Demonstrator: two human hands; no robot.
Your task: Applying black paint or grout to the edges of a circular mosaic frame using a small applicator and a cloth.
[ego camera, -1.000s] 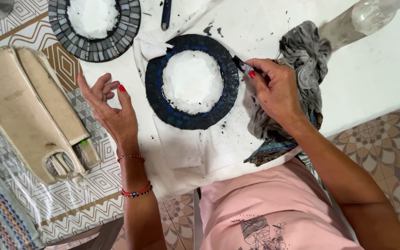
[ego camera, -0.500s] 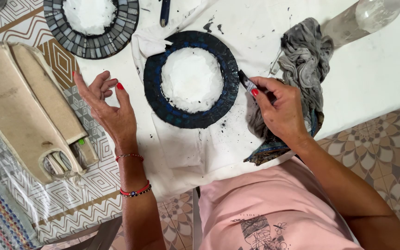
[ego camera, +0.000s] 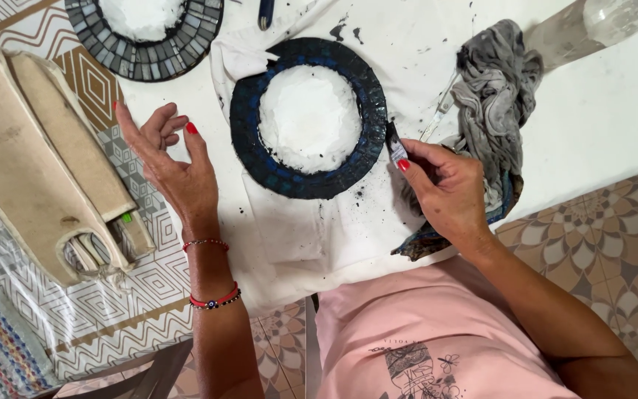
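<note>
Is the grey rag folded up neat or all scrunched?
Scrunched. The grey rag lies in a crumpled heap of wrinkles on the white cloth, just beyond the right hand, with no flat folded edges showing.

Bright, even daylight, soft faint shadows, mild glare on white cloth [ego camera: 614, 133], edges perhaps slightly stretched

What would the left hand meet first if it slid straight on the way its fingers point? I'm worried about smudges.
Probably the grey mosaic ring at the top edge; the left hand points up-left over patterned tablecloth, though its height is unclear.
</note>
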